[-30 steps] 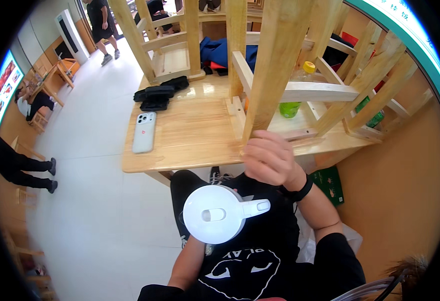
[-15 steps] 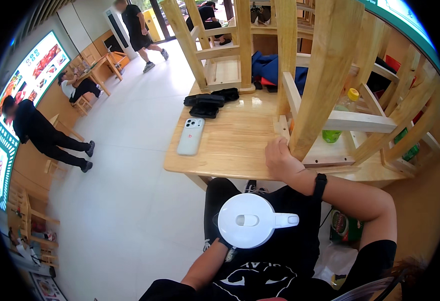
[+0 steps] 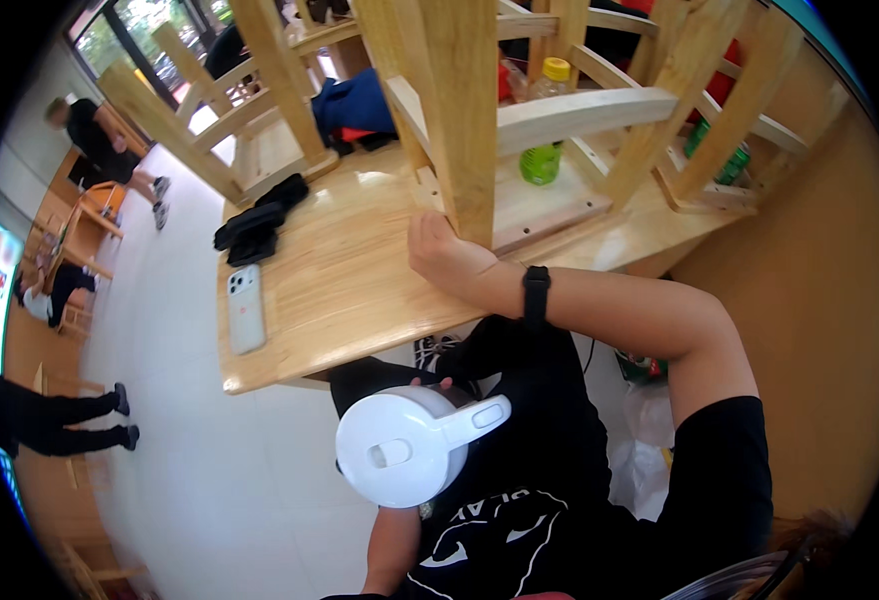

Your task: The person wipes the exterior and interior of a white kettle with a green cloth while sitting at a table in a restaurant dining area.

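A white electric kettle (image 3: 399,450) with a round lid is held over my lap, its handle pointing up and to the right. My left hand (image 3: 432,383) grips it from below; only some fingertips show past its far side, and the palm is hidden. On the wooden table (image 3: 329,290), my right hand (image 3: 447,258) rests with curled fingers against the foot of an upturned wooden stool (image 3: 459,120). Whether anything is inside those fingers is hidden. A black band (image 3: 536,297) circles my right wrist.
A white phone (image 3: 246,310) and a black folded object (image 3: 262,222) lie at the table's left. A yellow-capped bottle of green liquid (image 3: 541,160) stands among stool legs; a green can (image 3: 729,165) is farther right. Blue cloth (image 3: 354,105) lies behind. People (image 3: 107,140) are at the left.
The view has swung right, so the table and stools appear farther left. The kettle's handle has turned upward, and left fingertips now show beyond it. My right hand stays by the stool.
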A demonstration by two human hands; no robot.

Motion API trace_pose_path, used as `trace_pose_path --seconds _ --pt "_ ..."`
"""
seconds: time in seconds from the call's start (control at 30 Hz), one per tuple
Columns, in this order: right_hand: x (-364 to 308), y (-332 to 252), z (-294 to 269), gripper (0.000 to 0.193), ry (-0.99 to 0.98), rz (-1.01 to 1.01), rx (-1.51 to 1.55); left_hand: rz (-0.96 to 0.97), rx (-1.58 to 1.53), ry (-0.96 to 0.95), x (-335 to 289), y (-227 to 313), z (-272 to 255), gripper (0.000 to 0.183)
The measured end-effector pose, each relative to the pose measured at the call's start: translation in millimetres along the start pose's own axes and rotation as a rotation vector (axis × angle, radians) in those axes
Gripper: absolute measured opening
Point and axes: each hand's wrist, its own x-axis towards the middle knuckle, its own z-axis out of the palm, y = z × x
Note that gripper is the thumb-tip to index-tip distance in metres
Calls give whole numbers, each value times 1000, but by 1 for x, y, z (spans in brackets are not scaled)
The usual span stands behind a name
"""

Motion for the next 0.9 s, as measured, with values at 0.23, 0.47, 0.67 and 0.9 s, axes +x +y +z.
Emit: trace_pose_path --seconds 0.23,0.47,0.67,0.9 --pt "-7 14 33 14 -101 40 21 49 125 -24 2 -6 -10 73" --pt "-7 17 56 13 -62 70 18 69 204 -25 2 -5 5 71" --pt "-6 12 55 14 -103 77 103 8 -32 -22 -1 7 -4 68" --pt "-16 23 69 13 -93 78 155 128 76 -88 -5 10 -2 73"
